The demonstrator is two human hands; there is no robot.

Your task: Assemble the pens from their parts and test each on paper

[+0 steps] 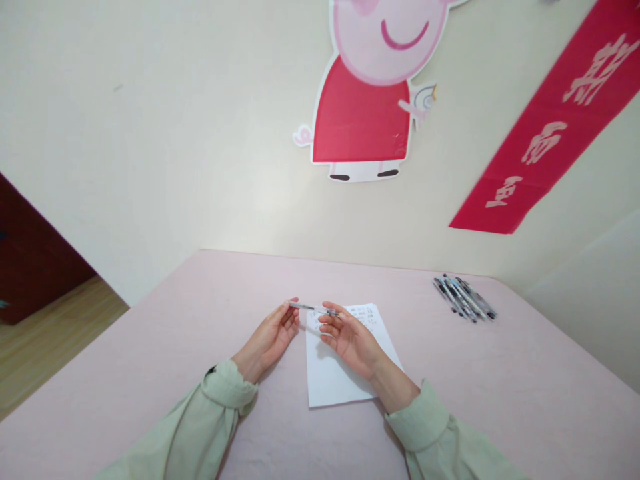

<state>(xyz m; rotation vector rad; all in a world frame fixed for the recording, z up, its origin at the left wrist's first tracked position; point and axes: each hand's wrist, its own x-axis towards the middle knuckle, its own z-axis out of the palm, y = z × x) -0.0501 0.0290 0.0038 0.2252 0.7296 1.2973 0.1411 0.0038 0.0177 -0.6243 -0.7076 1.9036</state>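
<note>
A slim clear pen (313, 308) with a dark part near its right end is held level between both hands, above the table. My left hand (273, 333) pinches its left end between thumb and fingertips. My right hand (353, 341) grips the other end with thumb and index finger, its remaining fingers curled loosely below. Under my right hand lies a white sheet of paper (335, 380) with rows of small dark handwriting near its top. My right hand and wrist cover part of the sheet.
Several pens (465, 298) lie in a bunch at the back right of the pink-covered table (200, 333). Behind the table rises a pale wall (175, 133) bearing a cartoon pig cutout (363, 120) and a red banner (545, 140). Wooden floor (65, 333) shows at the left.
</note>
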